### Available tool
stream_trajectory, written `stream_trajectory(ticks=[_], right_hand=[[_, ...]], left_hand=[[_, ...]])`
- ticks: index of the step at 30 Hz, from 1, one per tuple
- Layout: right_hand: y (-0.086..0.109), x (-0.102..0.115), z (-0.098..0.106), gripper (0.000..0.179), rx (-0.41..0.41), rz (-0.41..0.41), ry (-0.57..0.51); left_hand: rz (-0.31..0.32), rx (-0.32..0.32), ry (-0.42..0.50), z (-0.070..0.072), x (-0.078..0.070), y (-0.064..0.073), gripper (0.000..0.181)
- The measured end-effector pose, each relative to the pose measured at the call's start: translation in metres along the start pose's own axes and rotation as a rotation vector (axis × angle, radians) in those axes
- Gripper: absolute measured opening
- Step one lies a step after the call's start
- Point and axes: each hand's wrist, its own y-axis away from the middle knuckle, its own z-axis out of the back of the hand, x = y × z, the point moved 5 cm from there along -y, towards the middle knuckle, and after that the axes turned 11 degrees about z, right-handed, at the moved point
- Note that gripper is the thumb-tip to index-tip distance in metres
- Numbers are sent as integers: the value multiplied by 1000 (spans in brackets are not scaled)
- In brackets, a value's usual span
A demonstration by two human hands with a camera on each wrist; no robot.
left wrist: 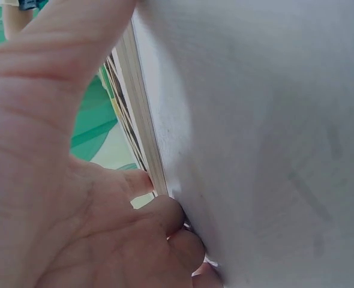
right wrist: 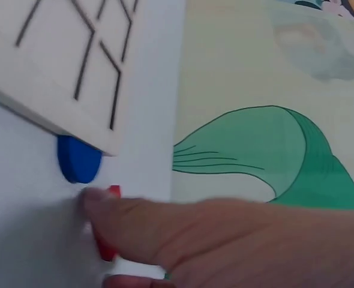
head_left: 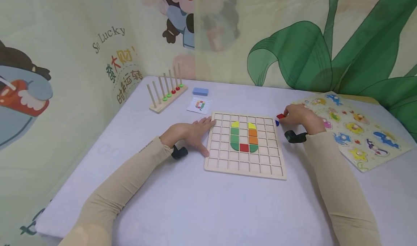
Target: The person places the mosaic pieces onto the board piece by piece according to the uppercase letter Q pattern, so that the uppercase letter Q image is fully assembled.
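A wooden grid board [head_left: 228,164] lies on the table with yellow, green, orange and red tiles [head_left: 244,147] set in a U shape. My left hand [head_left: 192,134] rests at the board's left edge with its fingers spread, thumb and fingertips touching the rim. Past the right edge, my right hand [head_left: 300,117] pinches a red tile [head_left: 280,116]; in the right wrist view the thumb covers the tile's middle. Close beside the thumb, a blue piece with a rounded end [right wrist: 79,161] lies against the board's edge.
Behind the board lie a small pattern card [head_left: 199,105] and a blue block [head_left: 200,91]. A wooden peg rack [head_left: 158,108] with green and red rings stands at the back left. An animal puzzle board [head_left: 350,152] is to the right, near the right forearm.
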Motion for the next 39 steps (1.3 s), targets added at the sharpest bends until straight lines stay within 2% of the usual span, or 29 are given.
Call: stream_trajectory(ticks=[7, 13, 17, 22, 28, 34, 39], right_hand=[[-7, -5, -3, 37, -65, 13, -36], [-3, -3, 3, 36, -111, -7, -34], [1, 13, 9, 35, -158, 73, -35], [-4, 45, 8, 33, -186, 202, -41], [-14, 78, -6, 31, -144, 281, -44], [-19, 95, -23, 29, -94, 341, -8], [-20, 101, -28, 29, -109, 380, -13]], left_hand=[[-5, 3, 6, 0, -1, -1, 122], [-6, 15, 8, -1, -2, -1, 122], [-1, 17, 5, -1, -2, -2, 122], [7, 16, 19, -1, -2, 0, 122], [20, 15, 32, -2, 1, 4, 121], [2, 8, 21, -1, 0, 2, 121], [2, 11, 8, -1, -1, 0, 121]])
